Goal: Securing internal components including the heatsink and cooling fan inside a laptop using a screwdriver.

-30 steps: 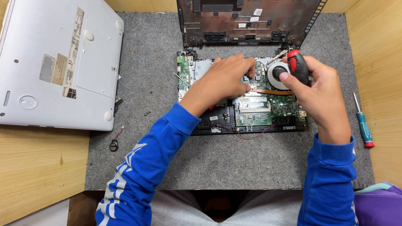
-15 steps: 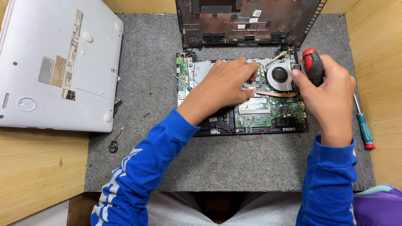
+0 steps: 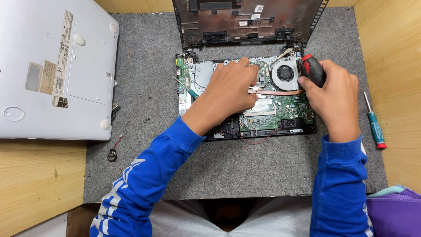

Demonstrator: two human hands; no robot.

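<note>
The right hand point(image 3: 331, 94) is clenched round a red-and-black screwdriver point(image 3: 313, 70) just right of the round fan point(image 3: 285, 73); its tip is hidden. The left hand point(image 3: 228, 90) lies flat left of the fan on the opened laptop base point(image 3: 280, 109), fingers together, covering the board beneath.

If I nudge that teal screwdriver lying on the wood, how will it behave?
The teal screwdriver would probably roll: its handle looks round and it lies loose on smooth wood. It seems light and stiff, with a thin metal shaft. It lies clear of the right hand.
</note>
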